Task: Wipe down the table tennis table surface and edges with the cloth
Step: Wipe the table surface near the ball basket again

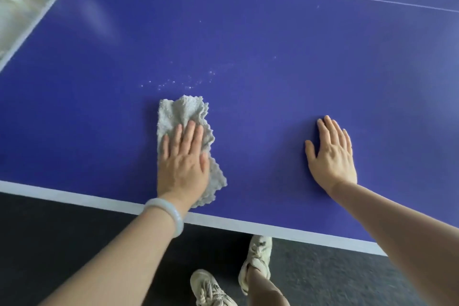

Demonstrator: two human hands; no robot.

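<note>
Pressing flat with straight fingers, the left hand (182, 161) pins the cloth (178, 112) to the table (273, 69); the right hand (331, 154), spread, rests well right of the cloth. White specks (178, 83) lie just beyond the cloth, so I judge wiping barely begun, edges yet to do. No containers show.

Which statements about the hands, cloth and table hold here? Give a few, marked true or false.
1. The left hand presses flat on the grey cloth. True.
2. The right hand holds a second cloth. False: it rests bare and flat on the blue table.
3. Pale specks lie on the table just beyond the cloth. True.
4. A bracelet circles the right wrist. False: it is on the left wrist.
</note>
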